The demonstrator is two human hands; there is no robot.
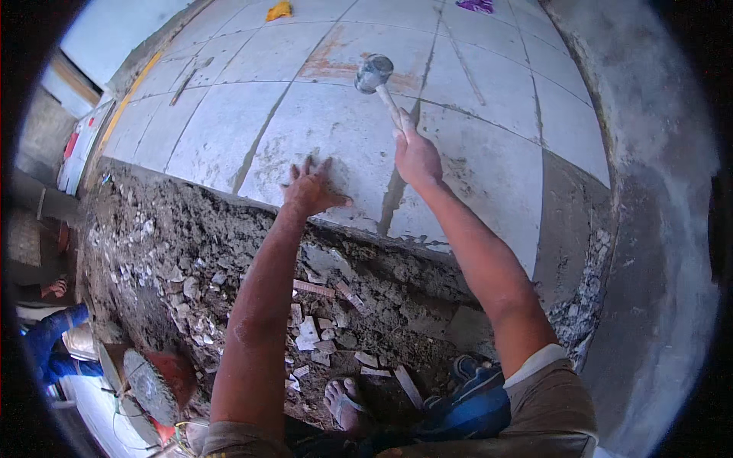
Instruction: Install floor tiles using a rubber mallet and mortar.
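Note:
My left hand (pixel 311 188) lies flat with spread fingers on a pale floor tile (pixel 290 122), near the tile's front edge. In my right hand (pixel 418 156) is the handle of a mallet (pixel 374 74), my fingers wrapped round it. Its thick grey head is beyond my hand, over the tiles; how far above them I cannot tell. Wet grey smears mark the tile around my left hand. A dark joint runs between this tile and the tile to its right (pixel 466 164).
Rubble and tile shards (pixel 307 333) cover the rough ground by my feet. A yellow cloth (pixel 279 10) and a purple packet (pixel 476 6) lie on the far tiles. A grey wall (pixel 664 191) rises at right. Another person's hand (pixel 56 288) shows at far left, near a cement-crusted pan (pixel 153 385).

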